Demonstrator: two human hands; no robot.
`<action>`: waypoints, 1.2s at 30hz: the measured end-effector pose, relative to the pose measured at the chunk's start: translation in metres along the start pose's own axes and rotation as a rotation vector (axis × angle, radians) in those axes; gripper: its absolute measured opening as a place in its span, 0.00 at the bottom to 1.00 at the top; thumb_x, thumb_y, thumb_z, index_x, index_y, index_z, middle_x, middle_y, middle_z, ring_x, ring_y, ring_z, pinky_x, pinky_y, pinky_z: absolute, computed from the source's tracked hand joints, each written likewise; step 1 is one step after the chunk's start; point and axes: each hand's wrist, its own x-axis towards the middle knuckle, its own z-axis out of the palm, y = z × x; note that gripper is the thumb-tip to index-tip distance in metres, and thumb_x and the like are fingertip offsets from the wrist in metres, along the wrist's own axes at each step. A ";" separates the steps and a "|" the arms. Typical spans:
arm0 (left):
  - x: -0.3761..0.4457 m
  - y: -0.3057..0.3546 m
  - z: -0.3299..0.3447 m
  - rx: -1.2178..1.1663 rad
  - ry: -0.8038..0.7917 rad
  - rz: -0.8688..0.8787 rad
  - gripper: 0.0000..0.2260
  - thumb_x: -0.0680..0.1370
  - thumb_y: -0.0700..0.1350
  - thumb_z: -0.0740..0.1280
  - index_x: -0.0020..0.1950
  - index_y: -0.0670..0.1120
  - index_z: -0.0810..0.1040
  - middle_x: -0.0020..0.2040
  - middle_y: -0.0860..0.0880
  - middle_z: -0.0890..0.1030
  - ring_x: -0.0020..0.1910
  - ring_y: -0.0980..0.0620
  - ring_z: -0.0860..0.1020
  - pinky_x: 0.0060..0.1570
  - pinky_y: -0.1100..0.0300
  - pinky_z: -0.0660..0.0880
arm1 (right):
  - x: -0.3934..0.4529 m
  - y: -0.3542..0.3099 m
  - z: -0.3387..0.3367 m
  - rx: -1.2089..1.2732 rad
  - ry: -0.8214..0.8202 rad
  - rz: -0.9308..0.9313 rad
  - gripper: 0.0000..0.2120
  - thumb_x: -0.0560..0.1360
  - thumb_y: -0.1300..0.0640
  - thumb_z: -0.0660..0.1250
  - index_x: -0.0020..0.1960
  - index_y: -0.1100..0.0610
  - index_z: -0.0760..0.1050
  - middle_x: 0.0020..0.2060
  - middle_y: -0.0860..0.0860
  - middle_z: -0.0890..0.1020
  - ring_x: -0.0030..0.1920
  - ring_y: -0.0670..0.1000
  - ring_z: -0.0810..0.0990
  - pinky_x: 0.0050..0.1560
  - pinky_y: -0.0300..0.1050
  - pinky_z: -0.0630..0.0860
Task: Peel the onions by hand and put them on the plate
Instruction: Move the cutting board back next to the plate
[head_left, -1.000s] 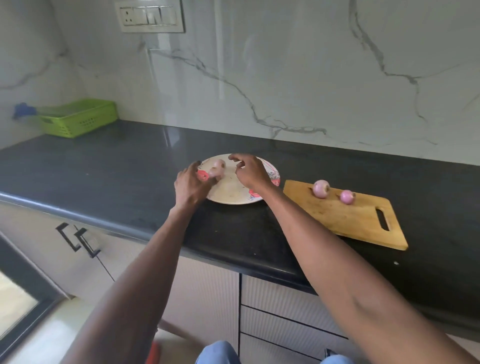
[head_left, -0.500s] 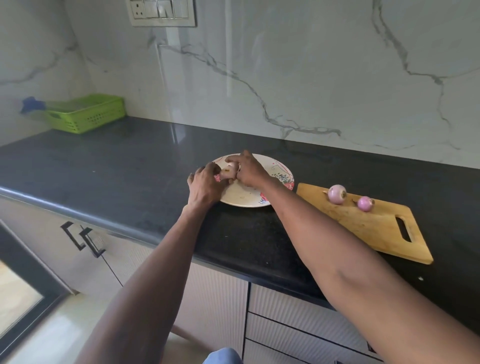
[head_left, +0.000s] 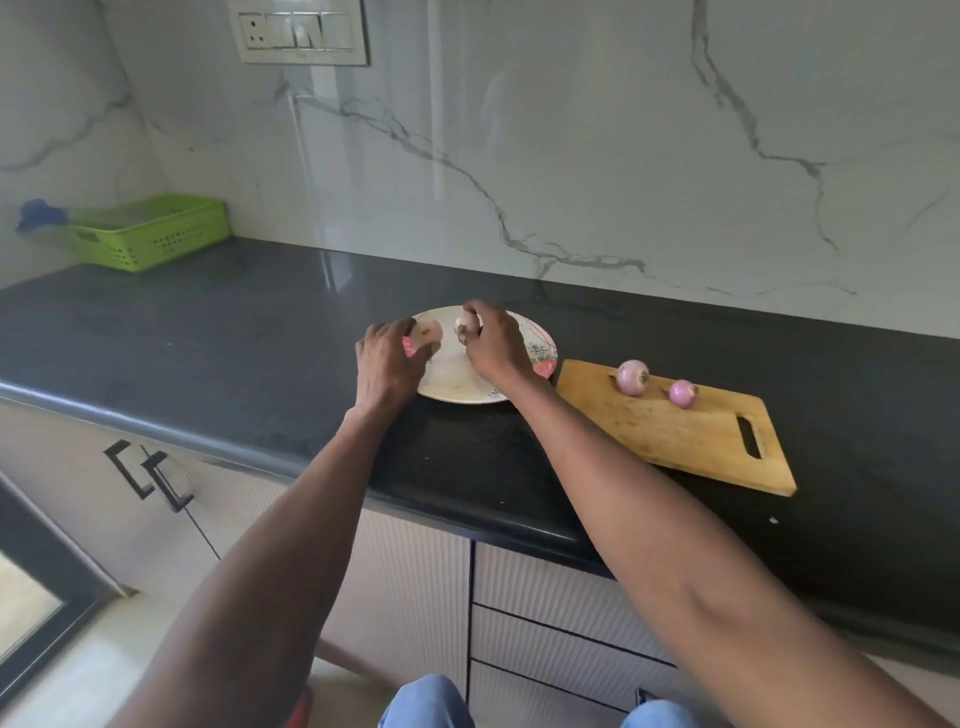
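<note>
Over a plate (head_left: 540, 345) on the dark tabletop (head_left: 234, 332), two hands work. Right hand (head_left: 496, 345) has its grip clamped on a pale onion (head_left: 465, 323). Left hand (head_left: 389, 364) pinches a peel piece (head_left: 428, 328) beside it. Two unpeeled onions, large (head_left: 632, 377) and small (head_left: 682, 393), sit on a board (head_left: 675, 436) to the right.

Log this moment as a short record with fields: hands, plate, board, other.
left hand: holds a pale piece over the plate's left edge
right hand: grips a peeled onion above the plate
plate: on black counter
cutting board: two unpeeled onions, larger, smaller
other: green basket far left
</note>
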 end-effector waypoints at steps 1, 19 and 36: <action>-0.009 0.006 0.000 -0.028 0.045 0.025 0.19 0.78 0.50 0.73 0.65 0.43 0.79 0.62 0.43 0.81 0.63 0.42 0.73 0.61 0.50 0.65 | -0.013 0.001 -0.012 0.047 0.055 -0.008 0.11 0.79 0.64 0.64 0.61 0.61 0.76 0.60 0.56 0.79 0.58 0.56 0.77 0.49 0.42 0.69; -0.117 0.170 0.086 -0.160 -0.291 0.395 0.21 0.77 0.48 0.73 0.68 0.42 0.77 0.63 0.42 0.80 0.59 0.41 0.79 0.57 0.50 0.73 | -0.169 0.110 -0.177 -0.123 0.336 0.156 0.18 0.71 0.70 0.71 0.59 0.59 0.78 0.58 0.54 0.78 0.58 0.52 0.77 0.55 0.25 0.64; -0.122 0.171 0.079 -0.120 -0.310 0.313 0.21 0.79 0.49 0.71 0.68 0.41 0.76 0.63 0.41 0.80 0.58 0.39 0.78 0.52 0.51 0.73 | -0.168 0.112 -0.176 -0.110 0.228 0.259 0.23 0.74 0.66 0.70 0.68 0.54 0.76 0.65 0.49 0.79 0.64 0.50 0.76 0.59 0.34 0.66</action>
